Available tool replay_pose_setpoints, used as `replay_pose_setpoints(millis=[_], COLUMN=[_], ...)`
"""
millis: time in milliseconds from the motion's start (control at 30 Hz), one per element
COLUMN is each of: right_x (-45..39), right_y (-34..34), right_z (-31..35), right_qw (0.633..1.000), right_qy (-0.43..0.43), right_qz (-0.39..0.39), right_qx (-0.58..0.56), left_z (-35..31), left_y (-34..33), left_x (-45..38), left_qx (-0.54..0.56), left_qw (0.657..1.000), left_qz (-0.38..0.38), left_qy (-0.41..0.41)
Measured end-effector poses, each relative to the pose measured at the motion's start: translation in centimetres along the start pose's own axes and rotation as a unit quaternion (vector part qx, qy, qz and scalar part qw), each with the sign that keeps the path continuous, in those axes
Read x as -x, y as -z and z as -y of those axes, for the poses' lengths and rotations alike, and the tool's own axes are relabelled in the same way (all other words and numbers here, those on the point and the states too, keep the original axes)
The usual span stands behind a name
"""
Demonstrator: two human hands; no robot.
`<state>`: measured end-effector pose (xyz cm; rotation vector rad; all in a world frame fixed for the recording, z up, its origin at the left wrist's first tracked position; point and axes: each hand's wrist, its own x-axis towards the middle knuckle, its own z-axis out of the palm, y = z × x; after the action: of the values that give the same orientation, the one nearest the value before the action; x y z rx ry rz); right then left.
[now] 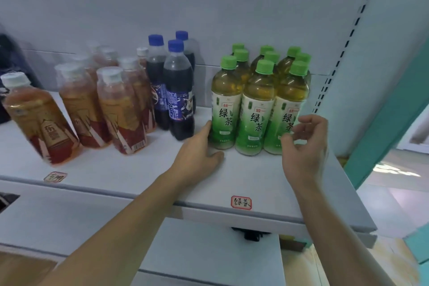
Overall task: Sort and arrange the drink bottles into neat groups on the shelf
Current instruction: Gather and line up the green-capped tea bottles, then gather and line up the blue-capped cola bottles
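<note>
Both hands are set at the upright green tea bottles.
Left hand, fingers straight, touches the block at nine o'clock; right hand, fingers loosely curled and empty, is held at four o'clock.

On the white metal shelf stand three upright groups: nine green-capped green tea bottles packed tight at the right, three blue-capped dark cola bottles in the middle, and blurred white-capped amber tea bottles, perhaps eight, at the left.
</note>
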<state>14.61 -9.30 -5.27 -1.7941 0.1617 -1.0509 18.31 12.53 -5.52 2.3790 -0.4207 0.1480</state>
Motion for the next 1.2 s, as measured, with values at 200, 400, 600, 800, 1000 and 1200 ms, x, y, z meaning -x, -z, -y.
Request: replay_pose_setpoints(millis=[200,400,600,800,1000,1200], right_x=[0.9,1.5,2.3,0.4,-2.0,5.4], right_y=[0.1,-2.0,-6.5,-13.9,-19.3,-13.8], right_z=[0.7,6.3,11.6,13.9,16.2,17.9], right_qw=[0.997,0.962,0.935,0.966,0.971,0.987], right_qy=[0.069,0.203,0.214,0.214,0.125,0.086], right_qz=[0.019,0.178,0.275,0.145,0.196,-0.116], right_qx=[0.009,-0.033,-0.062,-0.02,0.057,-0.07], left_z=[-0.6,0.1,4.8,7.6,7.3,6.8], left_y=[-0.1,1.7,7.5,10.1,7.1,6.3], left_x=[0.3,2.3,4.2,3.9,0.7,1.3], left_qx=[-0.048,-0.128,-0.145,0.002,0.184,0.28], left_qw=[0.999,0.99,0.989,1.0,0.982,0.959], left_qz=[0.023,0.056,0.039,-0.019,-0.012,-0.012], left_qy=[0.005,-0.013,-0.011,0.017,0.033,-0.049])
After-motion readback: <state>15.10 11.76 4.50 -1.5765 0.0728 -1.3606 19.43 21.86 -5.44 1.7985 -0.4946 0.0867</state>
